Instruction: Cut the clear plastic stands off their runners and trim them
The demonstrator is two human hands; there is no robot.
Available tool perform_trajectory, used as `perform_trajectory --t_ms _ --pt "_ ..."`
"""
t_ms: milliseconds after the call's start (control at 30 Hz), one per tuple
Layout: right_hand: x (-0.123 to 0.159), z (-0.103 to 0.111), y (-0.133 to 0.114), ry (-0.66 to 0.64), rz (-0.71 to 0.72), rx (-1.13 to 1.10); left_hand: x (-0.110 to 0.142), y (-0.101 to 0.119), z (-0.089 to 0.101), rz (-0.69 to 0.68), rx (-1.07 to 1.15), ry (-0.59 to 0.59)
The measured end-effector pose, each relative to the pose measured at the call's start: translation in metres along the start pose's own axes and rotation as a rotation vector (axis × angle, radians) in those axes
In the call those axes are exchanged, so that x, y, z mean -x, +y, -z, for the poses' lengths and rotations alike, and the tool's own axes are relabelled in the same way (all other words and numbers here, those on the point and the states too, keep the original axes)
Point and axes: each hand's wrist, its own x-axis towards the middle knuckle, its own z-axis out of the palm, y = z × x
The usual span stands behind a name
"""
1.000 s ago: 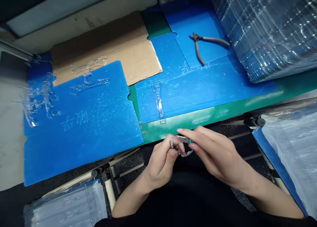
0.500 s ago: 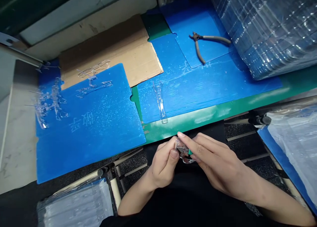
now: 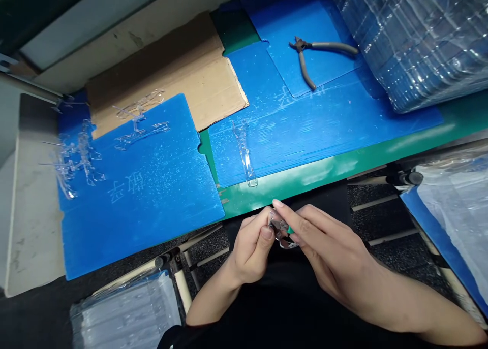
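Just off the front edge of the green tabletop [image 3: 305, 184], the left hand [image 3: 249, 252] and right hand [image 3: 324, 247] hold a small clear plastic part [image 3: 281, 230] in a narrow pinch between their fingers [image 3: 267, 232], near a clear plastic strip [image 3: 246, 158] lying on a blue board [image 3: 305, 135].
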Motion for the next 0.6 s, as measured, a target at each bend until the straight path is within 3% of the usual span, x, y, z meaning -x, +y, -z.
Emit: perform_trajectory --t_ms 267,467,600 --pt "0.0 -0.006 0.013 0.087 -0.096 -0.05 0.001 0.003 -0.011 -0.061 0.012 -0.028" --pt "-0.002 0.0 0.021 0.237 -0.258 -0.112 -0.014 0.013 -0.014 0.198 0.452 0.123" --pt "0.0 0.001 0.02 0.37 -0.386 -0.268 -0.043 0.029 0.0 0.23 0.569 0.199"
